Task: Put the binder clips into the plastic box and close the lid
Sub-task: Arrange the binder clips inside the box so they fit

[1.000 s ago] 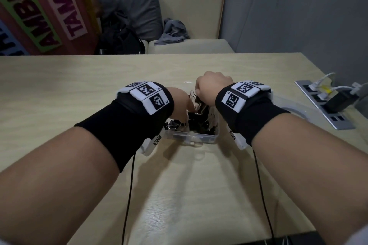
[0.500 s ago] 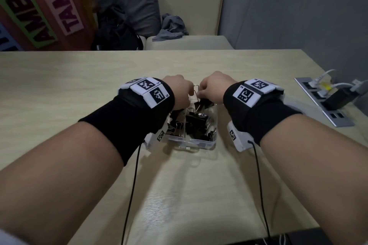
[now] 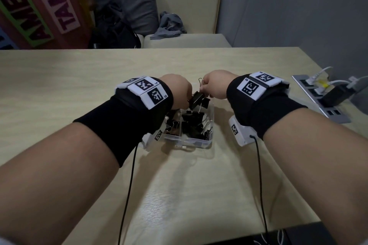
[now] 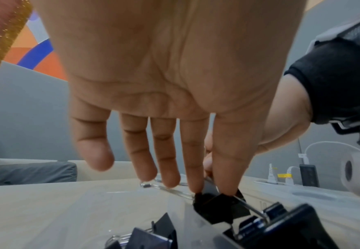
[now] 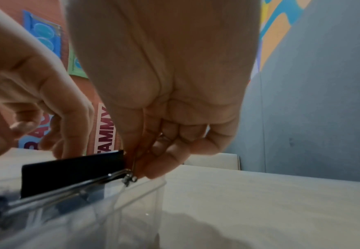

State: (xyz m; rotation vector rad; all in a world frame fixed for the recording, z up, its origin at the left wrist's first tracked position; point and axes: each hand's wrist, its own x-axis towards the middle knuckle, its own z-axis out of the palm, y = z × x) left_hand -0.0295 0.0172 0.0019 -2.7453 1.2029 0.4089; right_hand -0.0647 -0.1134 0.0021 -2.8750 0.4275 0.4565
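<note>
**Both hands on one binder clip above the open box**

I saw the pale wooden table (image 3: 79,89) fill most of the head view, with beige seats (image 3: 183,6) beyond its far edge and a power strip (image 3: 322,99) with plugged-in cables set near its right edge. My two forearms reached in from below, each in a black wrist sleeve with printed markers.

The clear plastic box (image 3: 191,141) stood on the table between my wrists, open at the top. I could not make out where its lid was. Inside lay a heap of black binder clips (image 3: 191,123), filling much of the box.

My left hand (image 3: 177,90) hovered over the box's far left part. In the left wrist view its thumb and forefinger pinched the black body of one large binder clip (image 3: 199,100), while the other fingers (image 4: 166,161) hung straight and relaxed.

My right hand (image 3: 216,83) was curled, and in the right wrist view its fingertips (image 5: 153,168) pinched the wire handle at the end of that same clip. The clip hung just above the heap, over the far part of the box, with one silver wire loop (image 3: 200,81) standing up between my two hands.
</note>
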